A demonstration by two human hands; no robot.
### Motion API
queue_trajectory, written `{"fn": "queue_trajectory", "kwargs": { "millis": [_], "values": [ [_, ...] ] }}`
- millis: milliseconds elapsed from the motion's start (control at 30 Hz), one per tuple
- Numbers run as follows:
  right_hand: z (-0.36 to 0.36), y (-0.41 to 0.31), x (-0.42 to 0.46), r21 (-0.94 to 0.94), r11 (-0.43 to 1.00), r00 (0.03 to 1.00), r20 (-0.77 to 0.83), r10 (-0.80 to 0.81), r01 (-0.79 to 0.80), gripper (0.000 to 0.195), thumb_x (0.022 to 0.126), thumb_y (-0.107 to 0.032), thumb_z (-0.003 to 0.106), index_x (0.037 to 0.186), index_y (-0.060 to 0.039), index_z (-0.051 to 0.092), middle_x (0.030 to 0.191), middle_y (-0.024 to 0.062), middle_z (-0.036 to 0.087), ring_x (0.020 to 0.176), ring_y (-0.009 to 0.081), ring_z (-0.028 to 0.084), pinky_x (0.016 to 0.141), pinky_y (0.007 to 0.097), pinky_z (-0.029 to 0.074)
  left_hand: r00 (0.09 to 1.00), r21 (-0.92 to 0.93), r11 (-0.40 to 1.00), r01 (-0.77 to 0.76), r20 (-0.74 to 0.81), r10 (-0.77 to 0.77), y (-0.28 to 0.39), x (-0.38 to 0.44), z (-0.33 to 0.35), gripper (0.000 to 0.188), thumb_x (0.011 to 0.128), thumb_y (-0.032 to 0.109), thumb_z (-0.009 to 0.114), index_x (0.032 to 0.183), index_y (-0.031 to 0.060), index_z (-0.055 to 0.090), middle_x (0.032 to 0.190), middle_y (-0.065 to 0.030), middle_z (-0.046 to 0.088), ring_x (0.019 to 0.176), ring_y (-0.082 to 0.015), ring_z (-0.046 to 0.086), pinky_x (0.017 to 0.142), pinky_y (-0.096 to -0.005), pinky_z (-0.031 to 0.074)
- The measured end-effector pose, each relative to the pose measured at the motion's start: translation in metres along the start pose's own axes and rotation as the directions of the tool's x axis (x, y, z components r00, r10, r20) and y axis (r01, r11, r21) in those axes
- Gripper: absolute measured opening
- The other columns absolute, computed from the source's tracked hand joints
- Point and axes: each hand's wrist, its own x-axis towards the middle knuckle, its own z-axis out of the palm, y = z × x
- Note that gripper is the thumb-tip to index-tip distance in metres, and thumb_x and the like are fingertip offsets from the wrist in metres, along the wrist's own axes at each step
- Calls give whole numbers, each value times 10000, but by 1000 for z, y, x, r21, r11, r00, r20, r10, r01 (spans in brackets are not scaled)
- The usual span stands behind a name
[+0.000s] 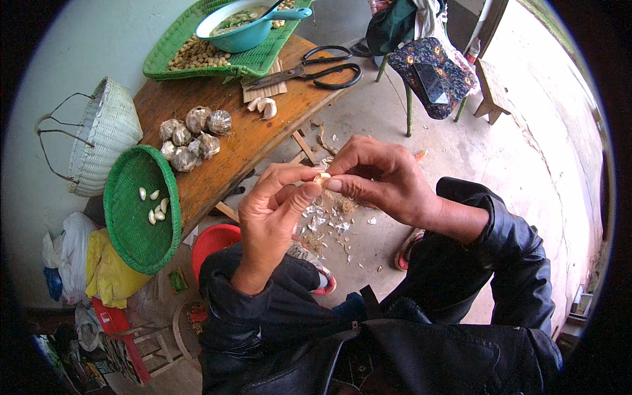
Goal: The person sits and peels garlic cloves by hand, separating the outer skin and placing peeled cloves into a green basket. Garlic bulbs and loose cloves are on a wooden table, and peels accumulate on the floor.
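Between the fingertips of both my hands is a garlic clove (322, 177), partly covered by the fingers. My left hand (276, 212) pinches it from the left with thumb and forefinger. From the other side, the thumb and forefinger of my right hand (382, 180) press on it. Several peeled cloves (159, 207) lie in a round green woven basket (133, 247) at the left end of the wooden table (232, 148). Several whole garlic bulbs (190, 136) are grouped on the tabletop. A few unpeeled cloves (265, 106) lie farther along it.
Large black-handled scissors (306, 71) rest near the table's edge. Behind them, a green tray (155, 69) holds peanuts and a blue pan (242, 42). A white basket (106, 138) leans by the wall. Garlic skins (326, 222) litter the floor near a red basin (212, 242).
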Motion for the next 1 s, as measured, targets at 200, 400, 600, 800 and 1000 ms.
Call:
{"fn": "queue_trajectory", "kwargs": {
  "millis": [200,400,600,800,1000],
  "values": [
    [1,0,-1,23,999,999,26,-26,25,157,931,-145,677,948,8,646,811,49,660,759,79,635,666,244,529,993,-66,991,120,12,-119,7,0,-7,143,923,46,660,1047,-3,712,937,-4,643,678,1,489,582,-147,370],
    [1,2,-1,134,991,996,89,12,-23,170,957,-150,640,993,16,622,818,47,663,774,93,647,696,249,539,994,-86,991,101,41,-98,9,1,-7,141,924,52,658,1041,-1,716,940,2,641,658,3,472,562,-150,351],
    [1,0,0,186,981,993,110,37,-57,177,963,-153,631,1005,18,614,833,51,663,782,98,648,713,248,541,993,-80,991,110,42,-107,9,0,-11,136,928,50,655,1037,-5,713,924,-1,642,695,2,510,597,-150,395],
    [1,3,-1,18,1000,996,85,-11,10,170,960,-144,634,988,21,604,846,49,658,792,104,645,727,250,540,997,-58,995,75,-7,-76,6,0,-3,106,936,42,639,1024,-13,662,894,-6,651,707,0,541,618,-154,430],
    [4,5,1,268,959,991,118,56,-86,179,962,-154,628,1018,15,608,875,57,656,821,108,641,739,260,540,997,-99,993,63,-33,-67,1,-2,0,97,923,53,646,1003,3,623,884,-12,658,711,-6,540,614,-157,425]
  ]
}}
